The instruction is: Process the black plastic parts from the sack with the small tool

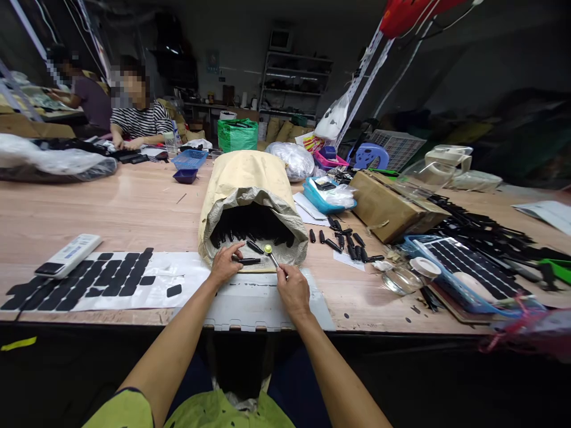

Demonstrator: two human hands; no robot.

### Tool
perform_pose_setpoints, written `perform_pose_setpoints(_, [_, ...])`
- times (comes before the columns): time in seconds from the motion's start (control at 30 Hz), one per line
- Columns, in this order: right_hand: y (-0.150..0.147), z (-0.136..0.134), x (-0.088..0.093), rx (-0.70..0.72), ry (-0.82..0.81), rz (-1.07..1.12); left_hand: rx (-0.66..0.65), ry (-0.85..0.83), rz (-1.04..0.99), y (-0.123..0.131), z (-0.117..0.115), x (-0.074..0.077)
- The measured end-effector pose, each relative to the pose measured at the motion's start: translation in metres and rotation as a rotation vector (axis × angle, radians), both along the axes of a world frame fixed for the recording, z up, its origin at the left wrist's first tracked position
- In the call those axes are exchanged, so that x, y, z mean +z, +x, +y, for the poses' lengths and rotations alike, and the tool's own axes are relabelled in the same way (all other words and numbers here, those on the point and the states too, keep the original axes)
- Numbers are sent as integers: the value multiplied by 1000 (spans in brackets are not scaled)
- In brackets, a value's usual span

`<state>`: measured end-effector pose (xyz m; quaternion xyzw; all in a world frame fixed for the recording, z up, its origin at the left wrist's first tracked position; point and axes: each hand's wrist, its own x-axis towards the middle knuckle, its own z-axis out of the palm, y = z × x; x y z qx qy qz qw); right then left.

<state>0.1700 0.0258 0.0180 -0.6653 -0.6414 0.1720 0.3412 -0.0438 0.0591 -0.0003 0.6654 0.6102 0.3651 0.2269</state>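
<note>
A large tan paper sack [247,172] lies on its side in front of me, its grey-lined mouth facing me. Many slim black tube-shaped pieces [232,233] sit inside, mostly in shadow. My left hand [225,263] is at the left of the mouth, its fingers curled round the end of one black tube [248,261]. Another black tube [254,247] lies on the lining just beyond. In my closed right hand [293,289] is a short metal-shafted tool [270,254] with a round yellowish head, pointing at the sack's mouth; its exact kind is unclear.
Left are a white sheet of black stickers [129,273] and a white power strip [71,255]. Loose black tubes [352,249], a cardboard box [392,205], a glass jar [401,279] and a blue basket [446,279] stand right. Two people sit at the far left.
</note>
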Motion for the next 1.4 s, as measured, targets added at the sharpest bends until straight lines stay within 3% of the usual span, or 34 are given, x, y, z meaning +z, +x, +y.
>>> perform_pose_setpoints(0.27, [13,0,-9,-60,-98,74,12,-31,18,1,0,1])
perform_pose_setpoints(0.67, [9,-3,-1,-56,-169,2,38,-59,73,3,2,-1])
perform_pose_setpoints(0.8, [14,-3,-2,-57,-129,-73,72,-73,-28,0,4,-4])
perform_pose_setpoints(1.03, [24,-7,-19,-54,20,-446,48,-50,-299,-5,8,-7])
perform_pose_setpoints(1.27, [16,-9,-26,-47,94,-621,85,-148,-399,-7,5,10])
perform_pose_setpoints(1.4, [14,-10,-23,-55,80,-651,149,-289,-607,-4,2,24])
